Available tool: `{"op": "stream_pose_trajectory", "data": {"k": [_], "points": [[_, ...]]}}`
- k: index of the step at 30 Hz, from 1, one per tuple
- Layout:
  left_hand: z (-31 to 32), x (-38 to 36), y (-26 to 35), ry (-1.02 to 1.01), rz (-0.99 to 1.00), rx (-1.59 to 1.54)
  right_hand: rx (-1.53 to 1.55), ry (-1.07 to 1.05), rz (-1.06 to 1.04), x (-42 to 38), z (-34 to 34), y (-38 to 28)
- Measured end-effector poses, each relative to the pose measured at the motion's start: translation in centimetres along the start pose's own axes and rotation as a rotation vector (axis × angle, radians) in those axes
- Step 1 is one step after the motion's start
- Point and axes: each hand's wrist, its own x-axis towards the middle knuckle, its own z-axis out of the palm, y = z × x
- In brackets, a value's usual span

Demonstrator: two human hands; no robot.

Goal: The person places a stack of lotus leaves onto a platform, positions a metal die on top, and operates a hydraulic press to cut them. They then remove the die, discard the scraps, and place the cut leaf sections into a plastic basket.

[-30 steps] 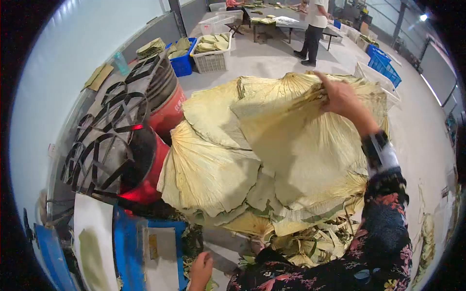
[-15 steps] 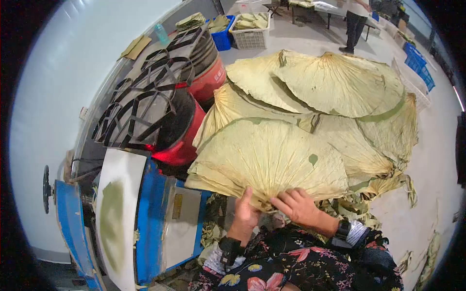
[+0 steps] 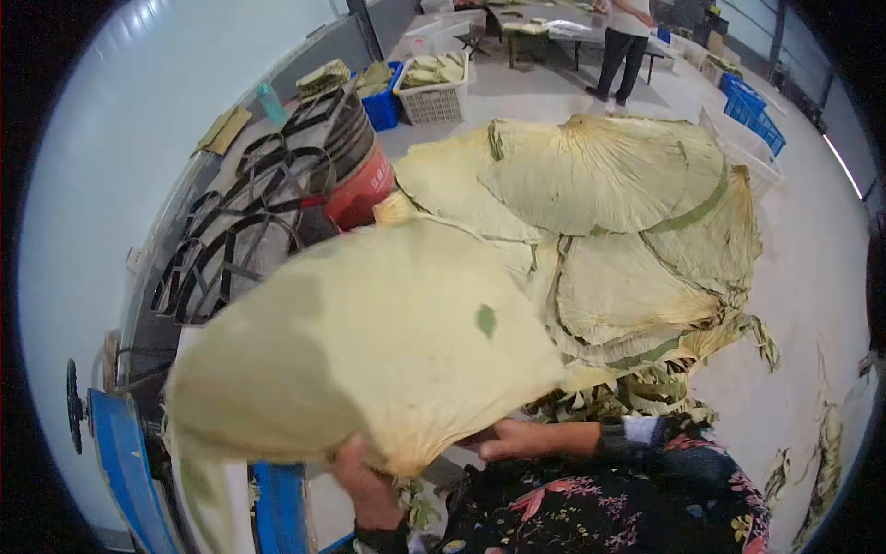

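Observation:
A large, pale, fan-shaped dried lotus leaf [image 3: 434, 323] is held low in front of me, smeared by motion, with a small green patch on it. My left hand [image 3: 365, 480] is closed on its lower edge, left of the gathered stem end; the fingers are blurred and partly covered. At the right lower edge, my right hand [image 3: 517, 439] grips the leaf, with its fingertips hidden beneath. Beyond lies a pile of similar dried leaves [image 3: 600, 180], overlapping one another. The held leaf covers much of the machine's white panel.
Blue machine parts [image 3: 125, 462] stand at left, beside black metal frames [image 3: 249, 212] and a red drum [image 3: 362, 189]. Behind are a white basket [image 3: 434, 103] and a blue crate [image 3: 380, 111] with leaves. Another person [image 3: 623, 55] stands farther back. Leaf scraps [image 3: 637, 397] lie below the pile.
The held leaf has swung left, off the pile and over the machine. Both hands moved lower, the left one leftward, and the hands are farther apart. The view has shifted.

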Motion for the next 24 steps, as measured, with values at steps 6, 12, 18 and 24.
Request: {"op": "stream_pose_trajectory", "data": {"k": [6, 12, 18, 24], "points": [[-10.4, 1.6, 5.5, 0.211, 0.444, -0.119, 0.724, 0.061, -0.367, 13.4, 4.8, -8.2], [-20.8, 2.3, 10.0, 0.28, 1.026, 0.297, 1.161, -0.167, -0.442, 22.6, 10.3, -7.1], [-28.1, -0.1, 15.2, 0.49, 0.645, -0.446, 0.906, 0.315, -0.265, 31.1, 17.1, -7.5], [-37.0, -2.2, 16.3, 0.485, 0.605, -0.406, 0.77, 0.274, -0.253, 35.6, 22.4, -5.1]]}}
